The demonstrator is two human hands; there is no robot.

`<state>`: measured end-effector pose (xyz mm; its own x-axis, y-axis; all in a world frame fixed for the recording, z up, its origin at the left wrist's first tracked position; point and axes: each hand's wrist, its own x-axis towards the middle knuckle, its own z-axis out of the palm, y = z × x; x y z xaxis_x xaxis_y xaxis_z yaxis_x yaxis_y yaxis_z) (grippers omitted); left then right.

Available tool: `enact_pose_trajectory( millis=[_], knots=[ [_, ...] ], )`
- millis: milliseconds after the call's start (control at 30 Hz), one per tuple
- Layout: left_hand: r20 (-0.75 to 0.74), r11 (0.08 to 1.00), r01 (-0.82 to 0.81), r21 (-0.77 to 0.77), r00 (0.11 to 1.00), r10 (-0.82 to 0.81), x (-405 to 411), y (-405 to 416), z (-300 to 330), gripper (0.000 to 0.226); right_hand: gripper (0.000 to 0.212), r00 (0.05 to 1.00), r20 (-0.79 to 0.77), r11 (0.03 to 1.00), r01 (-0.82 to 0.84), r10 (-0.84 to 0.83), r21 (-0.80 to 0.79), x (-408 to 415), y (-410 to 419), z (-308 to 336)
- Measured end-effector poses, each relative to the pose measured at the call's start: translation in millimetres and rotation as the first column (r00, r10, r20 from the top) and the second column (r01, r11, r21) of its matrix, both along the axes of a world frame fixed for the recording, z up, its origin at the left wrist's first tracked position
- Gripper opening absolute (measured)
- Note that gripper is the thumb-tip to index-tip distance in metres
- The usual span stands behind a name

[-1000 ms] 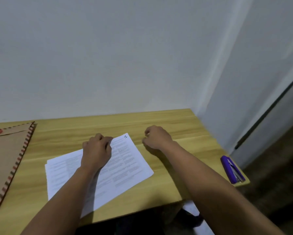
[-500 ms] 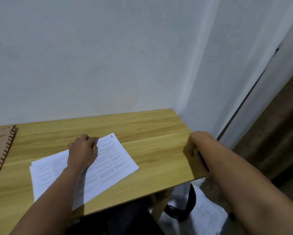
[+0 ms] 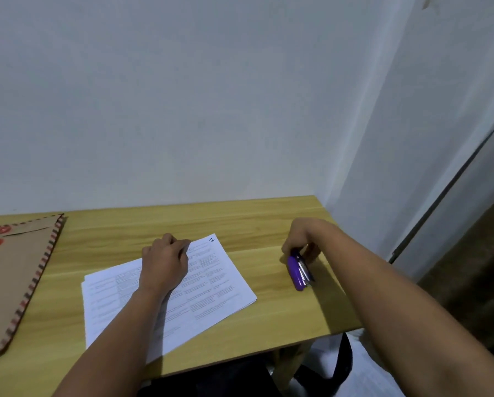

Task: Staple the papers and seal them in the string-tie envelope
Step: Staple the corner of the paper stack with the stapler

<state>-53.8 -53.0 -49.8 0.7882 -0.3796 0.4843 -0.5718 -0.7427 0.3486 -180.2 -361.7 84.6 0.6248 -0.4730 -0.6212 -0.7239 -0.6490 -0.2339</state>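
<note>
A stack of white printed papers (image 3: 211, 285) lies askew in the middle of the wooden table (image 3: 257, 222). My left hand (image 3: 165, 262) rests on top of the stack with its fingers curled. To the right, my right hand (image 3: 303, 239) grips the far end of a purple stapler (image 3: 297, 272), which hangs just above the table surface. A brown string-tie envelope (image 3: 13, 276) with a striped border and two red button discs lies flat at the left edge of the table.
A white wall runs behind the table and meets a corner at the right. Past the table's right edge, a dark strap and pale floor show below. A dark brown surface fills the far right.
My right hand went from beside the papers to the table's right edge, took hold of the stapler and brought it inward. My left hand stayed on the papers.
</note>
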Motion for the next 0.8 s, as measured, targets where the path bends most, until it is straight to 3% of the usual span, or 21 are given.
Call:
enact_pose_trajectory(
  millis=[67,167,267,367,467,533,600,733,800],
  knots=[
    [-0.009,1.0,0.0,0.006,1.0,0.0,0.9,0.5,-0.2,0.03,0.012,0.97,0.225,0.986,0.062,-0.097,0.157,16.8,12.7,-3.0],
    [-0.016,1.0,-0.002,0.008,1.0,0.002,0.4,0.8,0.7,0.028,0.01,0.834,0.48,0.925,0.087,-0.271,0.371,32.5,31.9,-12.5],
    [-0.015,1.0,0.0,0.002,1.0,0.0,0.9,0.8,0.9,0.027,0.015,0.708,0.594,0.865,0.048,-0.382,0.499,36.9,44.0,-28.4],
    [-0.031,1.0,0.0,0.007,1.0,0.0,2.4,0.5,-0.2,0.025,0.02,0.646,0.659,0.861,-0.005,-0.386,0.509,31.9,48.5,-47.3],
    [-0.038,1.0,0.004,0.019,0.999,-0.003,3.5,0.7,-1.4,0.025,0.022,0.655,0.688,0.904,-0.018,-0.312,0.427,22.3,47.6,-68.0],
    [-0.045,1.0,0.008,0.012,0.999,-0.007,4.4,0.3,-1.2,0.025,0.025,0.724,0.685,0.983,-0.061,-0.077,0.175,19.6,42.4,-73.8],
    [-0.049,1.0,0.01,0.008,0.999,-0.01,4.6,0.0,-1.3,0.025,0.032,0.778,0.617,0.992,-0.121,0.118,-0.038,19.0,40.2,-74.1],
    [-0.064,1.0,0.005,-0.026,0.998,-0.007,4.9,-0.3,-3.0,0.028,0.07,0.759,0.619,0.979,-0.164,0.201,-0.117,29.1,53.4,-76.3],
    [-0.075,1.0,0.008,-0.03,0.997,-0.01,5.1,-0.7,-3.4,0.028,0.073,0.745,0.602,0.957,-0.211,0.288,-0.197,39.0,62.9,-80.4]
  ],
)
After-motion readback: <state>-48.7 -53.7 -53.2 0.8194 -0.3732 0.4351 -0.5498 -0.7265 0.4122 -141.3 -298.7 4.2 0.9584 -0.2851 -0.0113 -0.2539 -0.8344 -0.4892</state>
